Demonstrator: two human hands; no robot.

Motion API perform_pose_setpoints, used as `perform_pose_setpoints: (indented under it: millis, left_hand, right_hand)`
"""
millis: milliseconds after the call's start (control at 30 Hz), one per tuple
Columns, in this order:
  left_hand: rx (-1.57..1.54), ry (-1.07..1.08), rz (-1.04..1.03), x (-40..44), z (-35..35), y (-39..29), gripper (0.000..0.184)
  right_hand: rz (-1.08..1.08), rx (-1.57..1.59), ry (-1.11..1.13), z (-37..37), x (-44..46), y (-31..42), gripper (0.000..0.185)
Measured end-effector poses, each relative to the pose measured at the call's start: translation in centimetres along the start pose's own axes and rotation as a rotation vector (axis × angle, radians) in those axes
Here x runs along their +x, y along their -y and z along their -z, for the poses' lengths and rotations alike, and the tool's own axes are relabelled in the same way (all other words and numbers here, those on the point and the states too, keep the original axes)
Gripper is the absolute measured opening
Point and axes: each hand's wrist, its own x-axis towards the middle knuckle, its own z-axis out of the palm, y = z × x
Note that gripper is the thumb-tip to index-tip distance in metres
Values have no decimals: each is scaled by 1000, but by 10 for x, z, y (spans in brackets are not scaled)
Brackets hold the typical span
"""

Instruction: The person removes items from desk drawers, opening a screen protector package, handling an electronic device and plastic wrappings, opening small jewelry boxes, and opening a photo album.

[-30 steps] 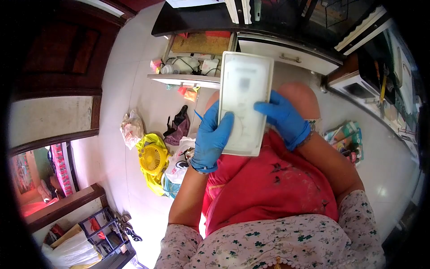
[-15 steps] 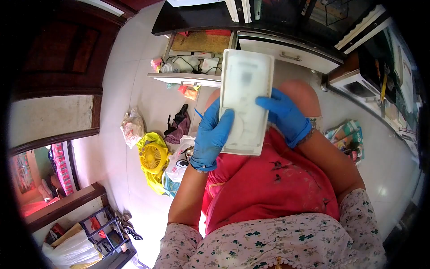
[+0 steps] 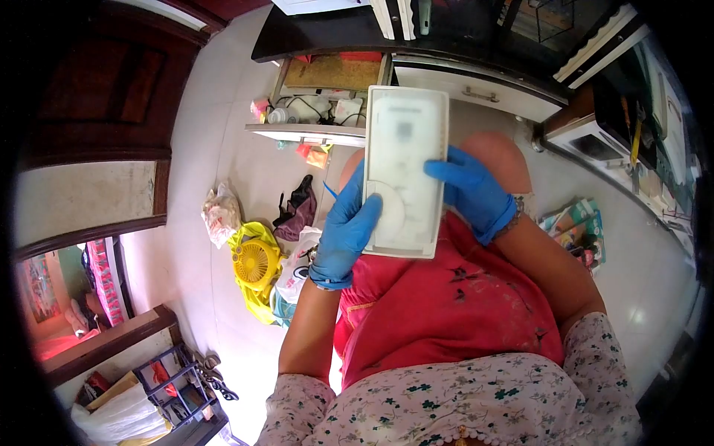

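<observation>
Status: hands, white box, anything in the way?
Left hand gripping white box along its left edge. Right hand on opposite edge. Open drawer beyond; nothing visibly blocking.

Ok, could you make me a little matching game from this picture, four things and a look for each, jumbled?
Things:
1. rectangular box
2. round grille
3. cloth below the box
4. left hand

Looks:
A. red with dark marks
B. blue-gloved
C. yellow
D. whitish

Pairs: 1-D, 2-C, 3-A, 4-B
</observation>
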Motion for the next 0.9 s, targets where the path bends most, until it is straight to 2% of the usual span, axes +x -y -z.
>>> perform_pose_setpoints:
  millis: [200,267,300,400,467,567,700,767,833,867,900]
  left_hand:
    - [16,-34,12,0,-1,-5,47]
    - [-196,25,4,0,8,0,45]
    - [-196,25,3,-1,10,-2,45]
    - [-144,60,54,-7,13,-3,46]
    - [-305,1,173,-8,12,2,44]
    - [-171,-75,199,-9,7,4,42]
    - [-230,-55,153,-7,7,1,42]
    - [-16,-105,152,-10,2,-8,41]
    - [-151,-42,92,-12,0,-6,48]
    - [-314,-31,128,-12,5,0,53]
    - [-334,15,89,-10,7,4,62]
  right_hand:
    - [40,40,13,-2,-1,1,47]
    - [21,86,-18,-1,0,2,47]
    - [21,86,-17,0,0,2,47]
    - [17,127,-11,1,1,2,46]
    - [32,131,-25,-3,0,4,45]
    - [17,121,-25,-2,0,5,45]
    - [38,93,-57,-4,-1,6,45]
    - [48,105,19,-2,0,6,46]
    - [43,51,6,-3,-7,12,48]
    - [57,90,-27,-3,-4,5,39]
    - [67,101,-1,-9,-7,10,41]
